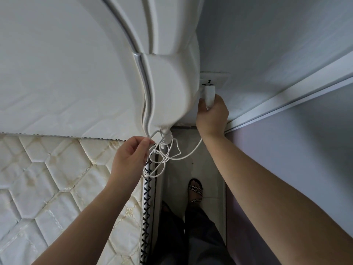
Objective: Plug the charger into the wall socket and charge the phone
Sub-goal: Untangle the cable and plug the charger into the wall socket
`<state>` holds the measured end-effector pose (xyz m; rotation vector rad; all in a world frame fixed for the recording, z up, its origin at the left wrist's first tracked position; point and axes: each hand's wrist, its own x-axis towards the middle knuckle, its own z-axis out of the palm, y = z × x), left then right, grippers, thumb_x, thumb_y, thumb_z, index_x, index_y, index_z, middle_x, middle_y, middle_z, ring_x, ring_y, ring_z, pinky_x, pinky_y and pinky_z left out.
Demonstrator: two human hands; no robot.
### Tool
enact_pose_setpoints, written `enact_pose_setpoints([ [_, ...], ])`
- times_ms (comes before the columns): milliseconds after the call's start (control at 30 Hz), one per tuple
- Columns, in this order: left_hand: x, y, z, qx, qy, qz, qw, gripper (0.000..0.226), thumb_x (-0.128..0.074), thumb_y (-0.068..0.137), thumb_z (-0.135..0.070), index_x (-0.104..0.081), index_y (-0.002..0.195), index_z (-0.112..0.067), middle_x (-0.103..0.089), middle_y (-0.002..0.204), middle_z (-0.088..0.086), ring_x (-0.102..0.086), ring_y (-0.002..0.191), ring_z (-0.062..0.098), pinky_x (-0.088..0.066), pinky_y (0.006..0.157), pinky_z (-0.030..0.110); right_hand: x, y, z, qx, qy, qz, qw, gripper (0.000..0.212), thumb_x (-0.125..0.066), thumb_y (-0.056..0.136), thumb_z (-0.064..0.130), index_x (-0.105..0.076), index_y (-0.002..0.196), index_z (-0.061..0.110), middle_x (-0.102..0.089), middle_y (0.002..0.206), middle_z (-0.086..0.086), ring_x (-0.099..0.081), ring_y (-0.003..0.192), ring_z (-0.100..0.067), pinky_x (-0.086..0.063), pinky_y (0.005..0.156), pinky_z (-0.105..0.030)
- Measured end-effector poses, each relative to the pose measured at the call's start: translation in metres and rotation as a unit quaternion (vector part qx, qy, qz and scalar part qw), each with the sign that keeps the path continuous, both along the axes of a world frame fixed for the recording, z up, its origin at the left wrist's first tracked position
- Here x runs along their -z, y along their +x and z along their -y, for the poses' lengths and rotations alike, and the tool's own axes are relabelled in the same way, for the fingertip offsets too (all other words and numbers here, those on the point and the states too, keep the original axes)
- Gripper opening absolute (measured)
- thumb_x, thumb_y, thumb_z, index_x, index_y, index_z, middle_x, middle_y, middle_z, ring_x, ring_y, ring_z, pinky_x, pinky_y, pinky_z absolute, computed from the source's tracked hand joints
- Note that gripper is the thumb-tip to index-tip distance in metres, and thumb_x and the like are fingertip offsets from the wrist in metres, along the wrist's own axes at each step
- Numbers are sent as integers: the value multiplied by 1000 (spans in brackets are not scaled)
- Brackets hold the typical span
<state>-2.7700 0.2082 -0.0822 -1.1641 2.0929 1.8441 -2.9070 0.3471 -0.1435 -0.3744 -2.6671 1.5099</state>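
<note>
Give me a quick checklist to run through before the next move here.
1. Right hand grips the charger: ok.
2. Charger meets the socket: ok.
3. Charger pushed fully home: cannot tell.
4. Cable free of tangles: not ok, it hangs in loose loops from the left hand.
5. Phone within reach: cannot tell, none in view.

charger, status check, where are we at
Right hand gripping charger at wall socket. Left hand pinching tangled cable. Headboard crowds socket.
</note>
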Motion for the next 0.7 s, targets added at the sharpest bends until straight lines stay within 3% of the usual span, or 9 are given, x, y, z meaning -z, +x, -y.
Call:
enact_pose_setpoints([
  [133,-2,2,-2,-4,4,-3,1000,27,-52,89,-25,-68,68,-26,-48,48,-13,-43,47,3,-40,60,27,0,-2,5,13,-11,21,1000,19,-55,88,14,-58,94,-4,-64,89,-21,-50,72,-25,-23,55,-20],
  [233,-2,5,-1,0,1,-4,1000,23,-52,89,-27,-68,72,-25,-48,50,-13,-45,48,3,-44,64,28,1,-4,2,10,-8,19,1000,20,-55,88,16,-59,94,-2,-64,87,-18,-56,77,-28,-24,55,-21],
  [400,-3,7,-3,-11,11,-7,1000,23,-52,89,-28,-69,73,-28,-50,50,-12,-48,49,3,-47,70,32,-7,-5,-6,-25,3,-1,1000,17,-57,87,20,-63,87,4,-60,74,-5,-51,64,-18,-26,52,-21],
  [500,-5,8,-5,-11,15,-6,1000,22,-52,88,-28,-69,74,-28,-50,50,-12,-48,50,4,-47,72,34,-10,-6,-11,-47,-12,10,999,15,-57,87,19,-64,87,5,-60,72,-3,-49,57,-5,-32,50,-13],
  [700,-7,11,1,-25,30,-19,999,23,-52,89,-27,-68,74,-20,-50,52,-11,-49,52,5,-48,71,34,-7,-11,-7,-31,-9,32,999,19,-57,87,21,-63,89,3,-62,77,-7,-52,69,-19,-29,53,-22],
])
